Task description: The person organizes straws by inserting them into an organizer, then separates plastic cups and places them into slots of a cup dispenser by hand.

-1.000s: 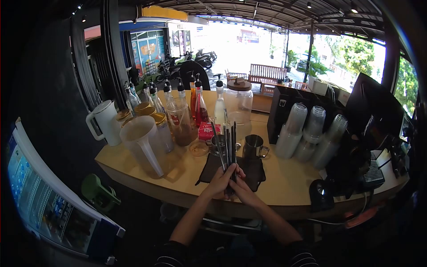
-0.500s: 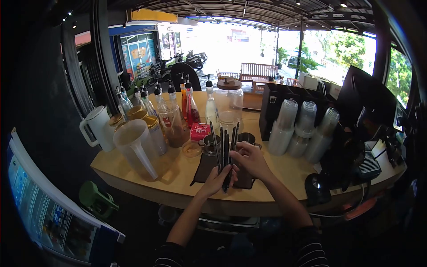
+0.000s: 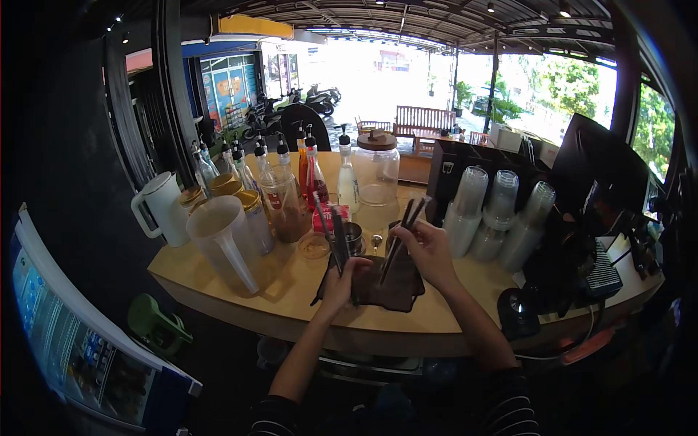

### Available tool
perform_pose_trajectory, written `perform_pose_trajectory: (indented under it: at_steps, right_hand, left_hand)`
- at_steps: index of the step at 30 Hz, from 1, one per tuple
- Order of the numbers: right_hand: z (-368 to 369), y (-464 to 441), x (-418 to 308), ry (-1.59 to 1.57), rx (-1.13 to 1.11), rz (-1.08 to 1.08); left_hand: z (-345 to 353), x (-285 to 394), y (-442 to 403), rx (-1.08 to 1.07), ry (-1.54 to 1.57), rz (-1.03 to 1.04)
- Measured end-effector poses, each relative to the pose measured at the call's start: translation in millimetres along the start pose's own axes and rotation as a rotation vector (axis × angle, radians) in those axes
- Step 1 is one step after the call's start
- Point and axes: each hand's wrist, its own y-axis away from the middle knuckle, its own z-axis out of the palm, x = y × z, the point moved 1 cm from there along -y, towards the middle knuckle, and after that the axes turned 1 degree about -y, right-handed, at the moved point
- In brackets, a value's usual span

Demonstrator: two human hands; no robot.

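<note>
Dark thin sticks are split between my hands above a dark cloth [image 3: 396,294] on the counter. My left hand [image 3: 340,283] is closed round one bunch of sticks [image 3: 339,236], which stands nearly upright. My right hand [image 3: 427,249] pinches a smaller bunch [image 3: 396,251] near its upper part, tilted, its lower ends just above the cloth. Behind the left bunch are a metal cup [image 3: 352,234] and a red box [image 3: 326,216]. A small round metal piece [image 3: 376,241] lies between the bunches.
A large plastic jug [image 3: 224,243], a white pitcher [image 3: 161,209] and pump bottles [image 3: 347,174] stand on the counter [image 3: 291,280]. A lidded glass jar [image 3: 378,171] is behind. Stacked clear cups [image 3: 465,211] and a dark machine [image 3: 567,240] are at the right. A fridge [image 3: 87,334] is lower left.
The single bunch of sticks has been parted. My right hand has drawn some sticks away to the right, while my left hand has shifted slightly left with the rest.
</note>
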Motion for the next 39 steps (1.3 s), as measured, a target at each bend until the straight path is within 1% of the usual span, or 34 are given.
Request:
perform_pose_trajectory:
  at_steps: [1,2,3,4,5,6,7,9,10,11,13,14,18,20,21,23,24,25,26,27,29,30,31,32,33,34,36,37,39]
  right_hand:
    - [-2.3,1.7,-8.1,-0.021,0.028,0.013]
    - [-4.0,5.7,-20.8,0.181,0.015,-0.045]
    - [0.5,7.8,-17.1,0.18,0.014,-0.046]
    - [7.8,11.1,-13.3,0.301,0.002,-0.359]
    - [12.5,17.1,-11.6,0.421,-0.01,-0.673]
    - [12.1,24.5,-9.4,0.661,-0.181,-0.705]
    - [14.3,28.5,-6.8,0.66,-0.181,-0.703]
    - [21.8,32.9,2.4,0.696,-0.294,-0.755]
    - [23.3,34.5,6.9,0.7,-0.283,-0.791]
    - [24.5,36.1,11.1,0.702,-0.283,-0.791]
    - [26.4,40.3,20.0,0.659,-0.347,-0.773]
    - [27.5,42.9,26.3,0.656,-0.369,-0.771]
    - [25.3,44.7,21.5,0.603,-0.338,-0.779]
    - [22.7,46.3,19.2,0.475,-0.375,-0.65]
    - [21.5,46.4,16.4,0.474,-0.376,-0.65]
    - [17.6,43.1,12.2,0.247,-0.278,-0.495]
    - [19.6,41.3,15.0,0.246,-0.28,-0.495]
    - [21.6,38.0,21.8,0.065,-0.134,-0.293]
    - [22.8,35.4,26.8,-0.114,0.012,-0.088]
    - [23.5,30.8,26.6,-0.114,0.013,-0.087]
    - [21.9,16.6,27.6,-0.48,0.057,0.207]
    - [20.8,11.9,27.5,-0.445,-0.005,0.279]
    - [19.1,9.8,32.2,-0.446,0.0,0.278]
    - [17.3,7.2,41.0,-0.339,-0.039,0.217]
    - [17.0,4.6,44.6,-0.232,-0.079,0.156]
    - [19.0,2.7,48.2,-0.232,-0.079,0.155]
    - [23.7,0.2,50.4,-0.462,0.058,0.153]
    - [22.6,0.5,48.7,-0.463,0.054,0.153]
    - [18.9,3.1,41.0,-0.761,-0.018,0.37]
  left_hand:
    - [-3.7,1.5,-0.6,0.002,0.0,0.002]
    - [-6.7,1.6,-1.0,0.018,0.082,-0.119]
    - [-6.6,7.8,-0.8,0.033,0.164,-0.242]
    - [-3.7,14.4,-1.0,0.033,0.163,-0.243]
    - [2.0,20.6,-1.5,0.02,0.238,-0.327]
    - [8.6,29.6,-1.7,0.008,0.314,-0.412]
    - [14.0,36.8,-2.9,0.007,0.314,-0.414]
    - [22.3,45.8,-5.8,0.014,0.491,-0.44]
    - [4.7,40.5,-8.4,-0.191,0.431,-0.466]
    - [7.4,38.1,-8.4,-0.192,0.432,-0.465]
    - [19.5,51.3,-7.2,-0.112,0.446,-0.42]
    - [20.2,49.3,-8.0,-0.115,0.446,-0.419]
    - [20.5,42.8,-6.9,-0.148,0.372,-0.377]
    - [19.2,40.6,-5.7,-0.144,0.344,-0.357]
    - [18.2,38.1,-5.4,-0.136,0.335,-0.358]
    - [17.3,36.3,-3.9,-0.126,0.325,-0.359]
    - [17.6,38.4,-2.5,-0.111,0.254,-0.339]
    - [18.1,40.7,-1.0,-0.096,0.182,-0.319]
    - [19.6,43.4,0.3,-0.095,0.181,-0.32]
    - [21.9,46.5,1.3,-0.127,0.142,-0.295]
    - [24.7,47.9,1.8,-0.164,0.102,-0.271]
    - [25.8,47.9,1.9,-0.19,0.064,-0.248]
    - [26.9,47.9,1.8,-0.216,0.025,-0.225]
    - [27.8,46.0,1.7,-0.219,0.024,-0.224]
    - [28.1,43.4,1.4,-0.181,0.049,-0.228]
    - [27.8,41.8,1.0,-0.14,0.074,-0.231]
    - [26.3,42.4,0.9,-0.134,0.069,-0.237]
    - [25.5,43.0,1.1,-0.129,0.062,-0.244]
    - [25.2,38.4,1.6,-0.14,0.089,-0.241]
